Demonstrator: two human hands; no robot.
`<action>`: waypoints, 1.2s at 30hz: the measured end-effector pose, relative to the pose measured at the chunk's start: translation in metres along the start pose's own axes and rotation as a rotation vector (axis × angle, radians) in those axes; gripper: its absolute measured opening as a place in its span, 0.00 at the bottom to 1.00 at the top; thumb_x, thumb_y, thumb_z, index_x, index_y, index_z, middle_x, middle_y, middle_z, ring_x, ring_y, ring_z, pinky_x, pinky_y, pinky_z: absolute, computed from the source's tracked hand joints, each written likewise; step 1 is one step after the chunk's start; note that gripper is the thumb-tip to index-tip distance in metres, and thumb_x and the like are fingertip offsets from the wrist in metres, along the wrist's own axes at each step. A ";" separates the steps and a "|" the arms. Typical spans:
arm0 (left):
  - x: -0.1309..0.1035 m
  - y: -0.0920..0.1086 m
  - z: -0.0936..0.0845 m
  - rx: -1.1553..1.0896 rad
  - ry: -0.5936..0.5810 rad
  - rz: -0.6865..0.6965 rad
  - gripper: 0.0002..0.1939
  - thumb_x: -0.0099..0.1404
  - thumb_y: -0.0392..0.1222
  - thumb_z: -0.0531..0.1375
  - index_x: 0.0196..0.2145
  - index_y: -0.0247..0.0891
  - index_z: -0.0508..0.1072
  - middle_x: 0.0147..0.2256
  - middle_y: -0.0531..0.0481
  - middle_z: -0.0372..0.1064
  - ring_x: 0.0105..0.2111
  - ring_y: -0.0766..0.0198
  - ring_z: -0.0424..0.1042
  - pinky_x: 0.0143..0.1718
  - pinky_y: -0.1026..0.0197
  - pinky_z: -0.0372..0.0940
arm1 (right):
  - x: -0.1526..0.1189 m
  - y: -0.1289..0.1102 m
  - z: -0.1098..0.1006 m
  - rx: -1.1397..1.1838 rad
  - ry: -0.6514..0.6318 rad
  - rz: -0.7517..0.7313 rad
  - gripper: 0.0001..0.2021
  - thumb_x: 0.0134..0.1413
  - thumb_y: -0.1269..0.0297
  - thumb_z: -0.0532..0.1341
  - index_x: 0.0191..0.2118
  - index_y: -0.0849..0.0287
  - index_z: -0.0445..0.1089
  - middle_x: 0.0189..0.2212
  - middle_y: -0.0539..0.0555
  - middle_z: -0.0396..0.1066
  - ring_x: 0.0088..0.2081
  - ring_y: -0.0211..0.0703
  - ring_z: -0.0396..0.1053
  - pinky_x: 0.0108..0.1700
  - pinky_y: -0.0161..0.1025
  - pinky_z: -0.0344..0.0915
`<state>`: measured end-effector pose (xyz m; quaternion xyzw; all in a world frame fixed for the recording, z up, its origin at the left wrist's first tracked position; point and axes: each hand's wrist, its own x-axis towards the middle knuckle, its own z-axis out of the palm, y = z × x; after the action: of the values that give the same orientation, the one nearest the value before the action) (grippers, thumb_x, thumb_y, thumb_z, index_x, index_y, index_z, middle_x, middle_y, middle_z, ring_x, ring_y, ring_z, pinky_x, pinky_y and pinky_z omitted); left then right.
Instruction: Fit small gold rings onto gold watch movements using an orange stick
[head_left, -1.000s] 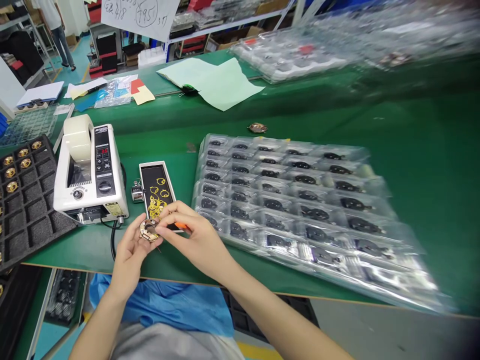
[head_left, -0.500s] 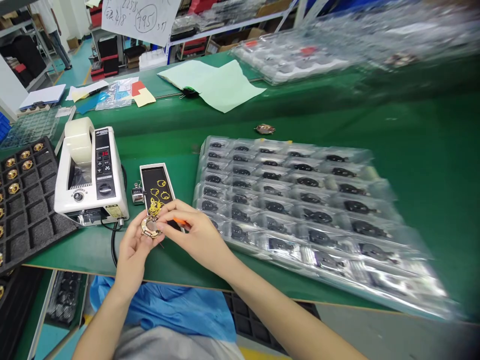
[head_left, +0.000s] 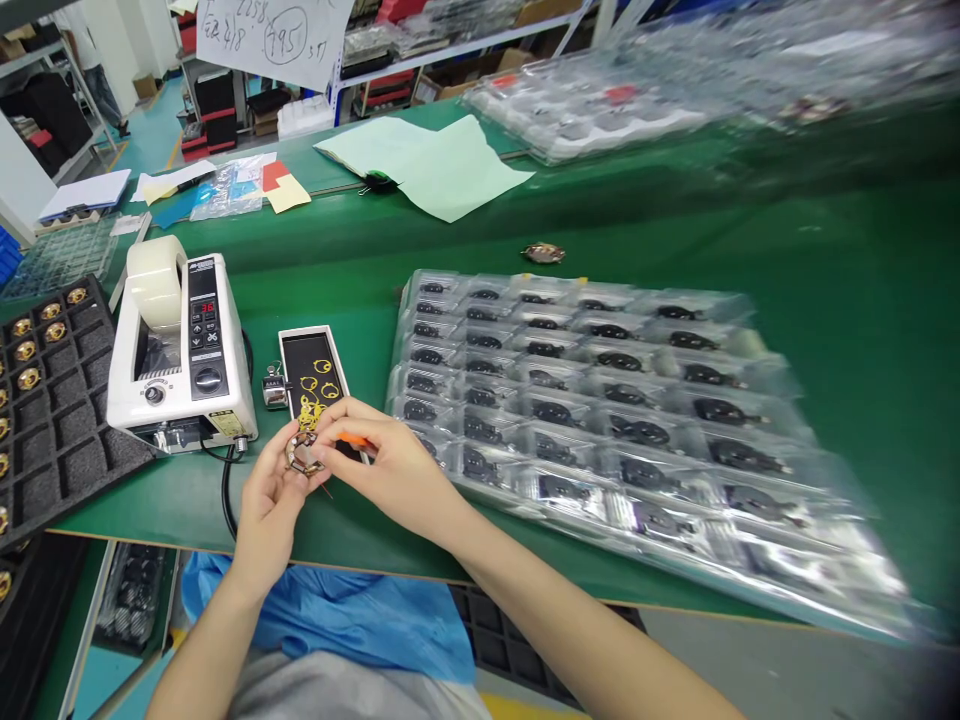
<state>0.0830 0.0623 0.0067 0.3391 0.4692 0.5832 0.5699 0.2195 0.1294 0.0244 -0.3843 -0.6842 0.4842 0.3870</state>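
Observation:
My left hand (head_left: 271,492) is closed around the edge of a small round metal part (head_left: 301,454), gold and silver in colour with an open middle. My right hand (head_left: 379,455) meets it from the right, thumb and fingertips pinched at the part's edge. An orange-handled tool (head_left: 354,439) is tucked in the right hand; its kind is mostly hidden by the fingers. Just beyond the hands stands a small white-rimmed box (head_left: 337,352) holding thin yellow rings (head_left: 311,412). A metal tally counter (head_left: 275,388) sits against its left side.
A tape dispenser (head_left: 180,350) stands left, beside a black foam tray (head_left: 56,400) with gold parts. Stacked clear plastic trays (head_left: 585,400) of black pieces fill the right. Behind them lie another metal part (head_left: 544,253) and pale green paper (head_left: 450,175).
The round metal part has tilted slightly between my fingers. Both hands otherwise keep nearly the same place and grip; the camera view has shifted a little.

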 end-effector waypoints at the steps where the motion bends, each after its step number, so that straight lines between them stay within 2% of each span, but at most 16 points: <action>1: 0.000 0.000 0.000 -0.001 -0.003 0.005 0.24 0.63 0.48 0.65 0.56 0.43 0.72 0.55 0.43 0.72 0.56 0.50 0.70 0.54 0.52 0.69 | 0.000 0.000 0.000 -0.003 0.001 -0.001 0.09 0.53 0.70 0.59 0.24 0.58 0.72 0.32 0.52 0.68 0.32 0.38 0.66 0.34 0.36 0.63; 11: 0.001 -0.002 -0.002 0.010 -0.035 0.029 0.22 0.64 0.46 0.64 0.55 0.45 0.73 0.56 0.44 0.71 0.56 0.50 0.70 0.54 0.52 0.70 | 0.002 -0.001 -0.002 -0.034 -0.014 -0.021 0.09 0.53 0.73 0.58 0.23 0.59 0.70 0.30 0.51 0.68 0.31 0.37 0.65 0.32 0.34 0.62; 19: 0.000 -0.004 0.000 0.013 0.003 0.020 0.22 0.62 0.48 0.65 0.53 0.43 0.73 0.54 0.43 0.73 0.55 0.52 0.71 0.52 0.55 0.70 | -0.001 0.002 0.003 -0.092 0.047 -0.063 0.10 0.53 0.73 0.58 0.23 0.59 0.69 0.30 0.52 0.68 0.31 0.38 0.67 0.32 0.34 0.63; 25: 0.004 -0.006 0.006 0.051 0.146 0.051 0.19 0.59 0.48 0.67 0.46 0.40 0.76 0.44 0.45 0.78 0.44 0.59 0.77 0.42 0.62 0.74 | -0.004 0.008 0.010 -0.183 0.091 -0.158 0.08 0.54 0.74 0.58 0.26 0.59 0.69 0.31 0.53 0.69 0.34 0.41 0.69 0.34 0.37 0.66; 29: 0.009 -0.008 0.010 0.042 0.241 0.064 0.18 0.55 0.48 0.69 0.42 0.37 0.76 0.37 0.47 0.79 0.37 0.62 0.79 0.38 0.63 0.74 | -0.009 0.015 0.016 -0.295 0.170 -0.231 0.06 0.53 0.75 0.59 0.29 0.59 0.67 0.33 0.54 0.69 0.36 0.44 0.69 0.37 0.40 0.67; 32: 0.010 -0.008 0.011 0.028 0.247 0.064 0.19 0.55 0.49 0.69 0.42 0.37 0.76 0.37 0.46 0.79 0.35 0.62 0.79 0.36 0.63 0.74 | -0.010 0.015 0.016 -0.264 0.187 -0.173 0.03 0.54 0.73 0.59 0.32 0.58 0.67 0.32 0.54 0.69 0.35 0.44 0.69 0.36 0.39 0.67; 36: 0.009 -0.006 0.010 0.044 0.216 0.058 0.19 0.56 0.50 0.69 0.42 0.36 0.76 0.38 0.44 0.79 0.36 0.59 0.79 0.36 0.61 0.75 | -0.006 0.008 0.011 -0.123 0.079 -0.057 0.04 0.53 0.74 0.60 0.33 0.57 0.68 0.32 0.51 0.66 0.31 0.38 0.66 0.31 0.34 0.63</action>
<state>0.0935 0.0718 0.0032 0.3002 0.5307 0.6221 0.4911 0.2126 0.1221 0.0133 -0.4066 -0.7074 0.4145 0.4031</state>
